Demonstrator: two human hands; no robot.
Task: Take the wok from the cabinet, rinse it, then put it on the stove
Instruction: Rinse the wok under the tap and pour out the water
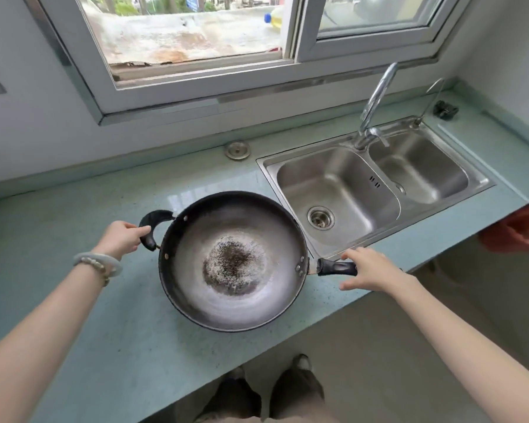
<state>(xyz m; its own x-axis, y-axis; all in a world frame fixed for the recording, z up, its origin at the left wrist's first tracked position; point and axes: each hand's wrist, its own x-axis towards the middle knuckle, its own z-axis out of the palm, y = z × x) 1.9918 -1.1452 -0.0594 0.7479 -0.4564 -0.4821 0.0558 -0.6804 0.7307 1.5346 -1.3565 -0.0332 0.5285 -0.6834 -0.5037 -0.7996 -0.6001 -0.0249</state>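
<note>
A dark round wok (232,261), its worn bottom speckled, sits low over the pale green countertop (89,346), just left of the sink. My left hand (121,239) grips the wok's black loop handle on its left side, fingers curled round it. My right hand (370,270) is at the end of the straight black handle on the right. Its thumb and fingers are spread straight on either side of the handle, not wrapped round it. I cannot tell whether the wok rests on the counter or hangs just above it.
A steel double sink (342,190) with a tall faucet (376,102) lies to the right, both basins dry. A round metal cap (237,149) sits on the counter by the wall. A window is behind. An orange object (519,230) shows under the counter's right end.
</note>
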